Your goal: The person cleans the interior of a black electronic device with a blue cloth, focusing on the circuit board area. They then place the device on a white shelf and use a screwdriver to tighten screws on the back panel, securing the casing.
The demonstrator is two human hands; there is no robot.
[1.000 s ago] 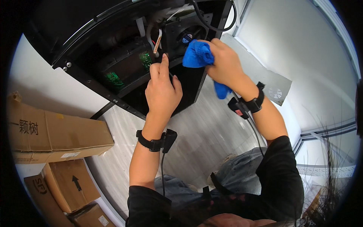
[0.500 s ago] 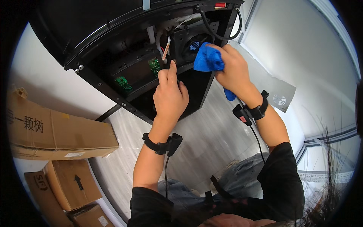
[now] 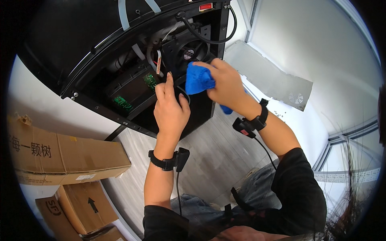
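Near the frame's middle, the right hand (image 3: 228, 87) squeezes one blue cloth (image 3: 199, 79), below one fan (image 3: 188, 54). The left hand (image 3: 171, 110) points one finger up; I can't tell if it pinches anything. Two green boards (image 3: 122, 103) sit left of it. Four boxes (image 3: 90, 154) sit lower left.

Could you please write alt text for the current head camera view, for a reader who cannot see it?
A person's right hand grips a blue cloth in front of an open black cabinet, while the left hand is raised at the opening. Inside are green circuit boards and a fan; cardboard boxes sit at left.
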